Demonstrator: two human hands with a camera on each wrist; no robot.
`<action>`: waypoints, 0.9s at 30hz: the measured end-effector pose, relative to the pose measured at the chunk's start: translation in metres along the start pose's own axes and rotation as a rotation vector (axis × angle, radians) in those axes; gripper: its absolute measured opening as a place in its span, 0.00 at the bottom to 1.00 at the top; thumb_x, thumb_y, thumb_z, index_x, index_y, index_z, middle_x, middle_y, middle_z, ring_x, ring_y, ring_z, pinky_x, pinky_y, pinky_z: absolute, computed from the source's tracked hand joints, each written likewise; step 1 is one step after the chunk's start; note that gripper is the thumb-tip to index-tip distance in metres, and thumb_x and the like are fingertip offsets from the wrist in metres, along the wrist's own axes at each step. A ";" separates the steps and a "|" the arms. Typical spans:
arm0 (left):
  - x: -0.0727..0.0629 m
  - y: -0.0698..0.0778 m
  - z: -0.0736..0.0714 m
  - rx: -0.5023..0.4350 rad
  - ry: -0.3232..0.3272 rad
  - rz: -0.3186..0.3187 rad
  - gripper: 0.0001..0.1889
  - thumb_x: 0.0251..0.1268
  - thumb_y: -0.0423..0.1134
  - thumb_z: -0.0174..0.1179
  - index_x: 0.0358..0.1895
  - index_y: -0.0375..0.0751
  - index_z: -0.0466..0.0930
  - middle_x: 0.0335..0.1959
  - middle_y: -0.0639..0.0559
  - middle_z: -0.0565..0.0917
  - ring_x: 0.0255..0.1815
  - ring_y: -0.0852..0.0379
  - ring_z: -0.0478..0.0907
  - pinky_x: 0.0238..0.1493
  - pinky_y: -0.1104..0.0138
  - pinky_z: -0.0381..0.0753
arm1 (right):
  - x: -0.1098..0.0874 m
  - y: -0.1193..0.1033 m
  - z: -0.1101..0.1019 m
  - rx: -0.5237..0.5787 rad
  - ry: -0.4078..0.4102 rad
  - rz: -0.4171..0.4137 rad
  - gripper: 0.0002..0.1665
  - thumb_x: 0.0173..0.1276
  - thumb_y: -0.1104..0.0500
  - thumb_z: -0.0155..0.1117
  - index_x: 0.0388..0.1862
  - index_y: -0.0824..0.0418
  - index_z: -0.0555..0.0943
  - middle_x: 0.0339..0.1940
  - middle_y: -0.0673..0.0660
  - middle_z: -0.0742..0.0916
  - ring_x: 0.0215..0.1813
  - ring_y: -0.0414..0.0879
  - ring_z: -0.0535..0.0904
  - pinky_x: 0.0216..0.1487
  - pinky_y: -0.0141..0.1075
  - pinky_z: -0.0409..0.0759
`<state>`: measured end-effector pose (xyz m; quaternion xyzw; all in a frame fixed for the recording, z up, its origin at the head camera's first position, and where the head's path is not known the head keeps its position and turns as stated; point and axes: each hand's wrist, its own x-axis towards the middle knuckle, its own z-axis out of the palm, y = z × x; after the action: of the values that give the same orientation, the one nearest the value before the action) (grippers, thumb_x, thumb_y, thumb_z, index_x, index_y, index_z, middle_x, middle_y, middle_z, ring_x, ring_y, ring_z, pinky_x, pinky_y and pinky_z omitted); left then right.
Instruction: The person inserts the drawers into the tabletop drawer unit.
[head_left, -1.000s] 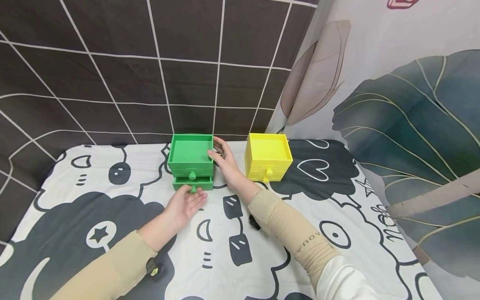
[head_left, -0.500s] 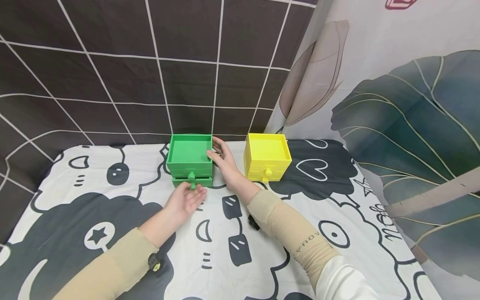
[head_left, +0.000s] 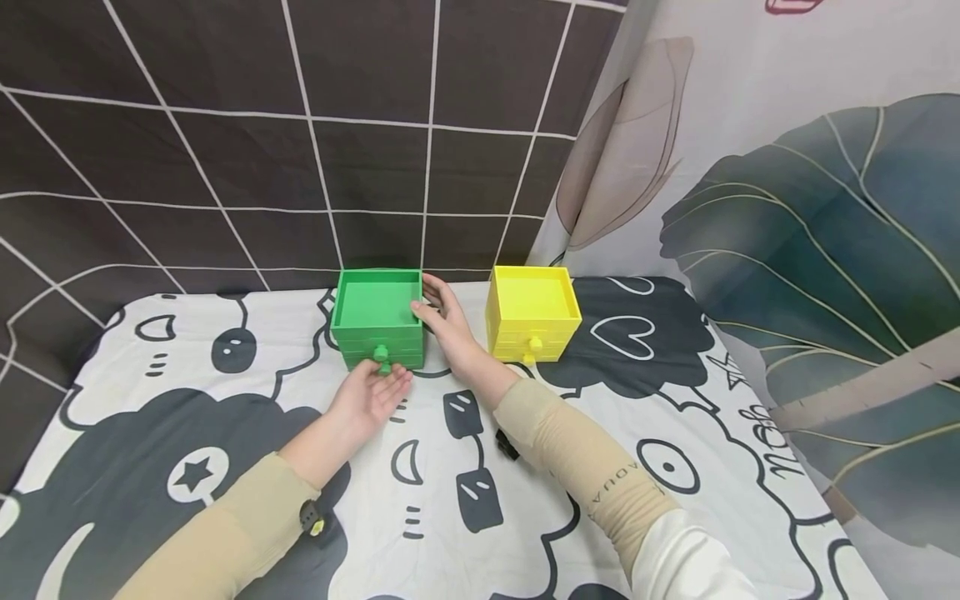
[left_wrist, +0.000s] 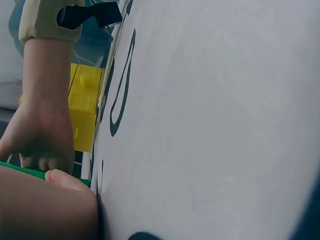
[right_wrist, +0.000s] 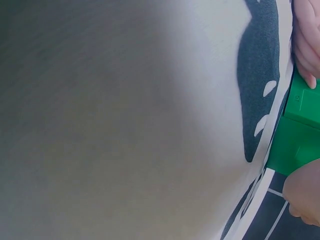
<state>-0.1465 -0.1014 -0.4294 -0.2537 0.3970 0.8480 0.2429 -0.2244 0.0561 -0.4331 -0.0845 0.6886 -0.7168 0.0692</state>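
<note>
A small green drawer box (head_left: 377, 302) with a tray-like top stands on the patterned cloth in the head view. Its front carries two round knobs, one above the other; the lower drawer (head_left: 408, 362) sits flush. My left hand (head_left: 367, 400) is palm up at that lower knob (head_left: 384, 367), thumb to its left, fingers fairly straight and touching the drawer front. At the box's right side, my right hand (head_left: 447, 327) holds it, thumb on the rim and fingers round toward the back. The right wrist view shows both hands at the green box (right_wrist: 290, 145).
A matching yellow drawer box (head_left: 533, 308) stands to the right of the green one. Behind both hangs a dark cloth (head_left: 262, 158) with white grid lines. A leaf-printed curtain (head_left: 810, 250) borders the right side of the patterned cloth (head_left: 585, 475).
The lower green drawer has slid from partly out to flush, and my left hand moved inward with it. My right hand has stayed at the box's side.
</note>
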 end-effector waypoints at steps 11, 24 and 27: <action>0.002 0.001 -0.001 -0.002 -0.005 -0.010 0.13 0.88 0.40 0.32 0.51 0.39 0.68 0.38 0.56 0.81 0.47 0.61 0.85 0.65 0.75 0.85 | 0.000 0.001 0.001 0.001 0.001 0.008 0.39 0.80 0.57 0.55 0.85 0.59 0.58 0.84 0.62 0.67 0.85 0.55 0.62 0.88 0.52 0.64; -0.001 0.001 -0.003 0.064 -0.057 -0.008 0.16 0.89 0.41 0.30 0.53 0.39 0.68 0.45 0.53 0.81 0.48 0.61 0.85 0.75 0.70 0.80 | 0.000 0.001 0.000 0.006 -0.006 0.004 0.38 0.80 0.56 0.55 0.85 0.58 0.58 0.83 0.61 0.68 0.84 0.54 0.63 0.88 0.51 0.64; -0.003 0.002 -0.005 0.064 -0.075 -0.013 0.16 0.89 0.40 0.30 0.55 0.38 0.68 0.46 0.53 0.82 0.47 0.61 0.86 0.77 0.68 0.77 | 0.000 0.001 0.000 0.005 -0.002 0.001 0.38 0.80 0.56 0.55 0.85 0.58 0.59 0.83 0.61 0.68 0.84 0.54 0.63 0.88 0.51 0.64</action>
<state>-0.1445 -0.1067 -0.4292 -0.2164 0.4128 0.8421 0.2712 -0.2250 0.0564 -0.4343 -0.0845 0.6869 -0.7184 0.0705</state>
